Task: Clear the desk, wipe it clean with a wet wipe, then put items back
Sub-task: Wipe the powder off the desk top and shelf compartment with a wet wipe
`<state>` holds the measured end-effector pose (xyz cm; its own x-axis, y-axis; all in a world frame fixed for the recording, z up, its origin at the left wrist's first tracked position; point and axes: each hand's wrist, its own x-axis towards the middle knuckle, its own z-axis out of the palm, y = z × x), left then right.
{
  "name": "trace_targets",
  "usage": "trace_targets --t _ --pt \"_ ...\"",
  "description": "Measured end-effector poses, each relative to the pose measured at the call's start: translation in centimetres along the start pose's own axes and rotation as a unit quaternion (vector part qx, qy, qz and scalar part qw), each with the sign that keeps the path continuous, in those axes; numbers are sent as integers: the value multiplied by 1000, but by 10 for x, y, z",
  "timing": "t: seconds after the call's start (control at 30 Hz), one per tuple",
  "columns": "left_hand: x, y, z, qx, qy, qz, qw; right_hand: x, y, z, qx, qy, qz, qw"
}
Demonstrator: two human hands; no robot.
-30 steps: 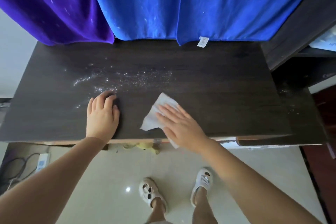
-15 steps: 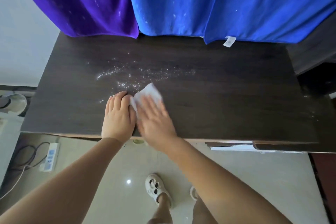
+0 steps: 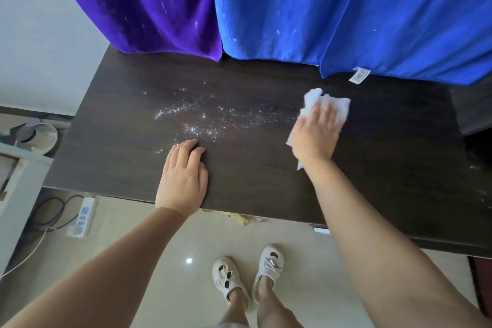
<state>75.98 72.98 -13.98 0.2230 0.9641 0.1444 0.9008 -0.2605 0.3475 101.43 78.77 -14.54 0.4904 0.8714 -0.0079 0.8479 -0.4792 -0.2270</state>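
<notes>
Head view: desk of dark wood grain fills the middle of the frame. Right hand lies flat at about two o'clock from the desk's centre, fingers straight and close together, pressing a white wet wipe onto the surface; the wipe's edges show beyond the fingertips and beside the wrist. Left hand rests palm down near the front edge at about seven o'clock, fingers relaxed and slightly bent, holding nothing. White specks are scattered across the desk between the two hands, from about ten o'clock toward the wipe. Purple cloth and blue cloth hang at twelve o'clock, their hems touching the back edge. Power strip lies on the floor at eight o'clock. White shoes stand below at six o'clock.
</notes>
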Motion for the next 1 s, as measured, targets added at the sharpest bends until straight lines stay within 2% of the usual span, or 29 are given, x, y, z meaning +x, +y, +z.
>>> trace_targets --t 0.07,0.13,0.2,0.23,0.27,0.3,0.33,0.4,0.47,0.5,0.53,0.57,0.63,0.73,0.83,0.9,0.97,1.0 --pt "0 0 0 1 -2 -1 1000 -25 -46 13 1 -32 -181 983" --pt "0 0 1 -3 -2 -4 1000 -58 -64 16 -20 -111 -358 927" --pt "-1 0 0 -3 -5 -6 1000 -64 -42 8 -14 -164 -476 864" --pt "0 0 0 1 -4 -6 1000 -56 -22 5 -14 -159 -504 849" --pt "0 0 0 5 -4 -7 1000 -42 3 3 -22 -136 -504 853" --pt "1 1 0 7 -5 -7 1000 -27 29 2 -33 -100 -466 878" --pt "1 1 1 8 -5 -7 1000 -8 56 -1 -35 -53 -392 918" --pt "1 0 1 13 -5 -5 1000 23 94 -14 -26 -6 -183 983" --pt "1 -1 1 16 -7 -4 1000 41 95 -21 -24 -9 19 1000" --pt "1 -1 1 16 -9 -5 1000 42 81 -21 -20 -15 74 997" --pt "1 -1 1 18 -10 -7 1000 40 61 -18 -18 -8 73 997" --pt "0 0 1 20 -11 -8 1000 33 37 -11 -17 7 26 999" --pt "1 0 1 24 -14 -10 1000 2 -18 7 -34 5 -133 991" --pt "1 1 1 21 -22 -14 999 -73 -77 21 -30 -96 -368 925" --pt "1 1 1 14 -21 -21 999 -94 -53 14 4 -115 -495 861" --pt "1 1 1 22 -17 -22 999 -65 -9 9 -8 -90 -495 864" --pt "0 1 1 24 -16 -21 999 -19 41 0 -47 -36 -423 904" --pt "0 1 1 24 -16 -20 999 1 65 -6 -66 -28 -350 934"
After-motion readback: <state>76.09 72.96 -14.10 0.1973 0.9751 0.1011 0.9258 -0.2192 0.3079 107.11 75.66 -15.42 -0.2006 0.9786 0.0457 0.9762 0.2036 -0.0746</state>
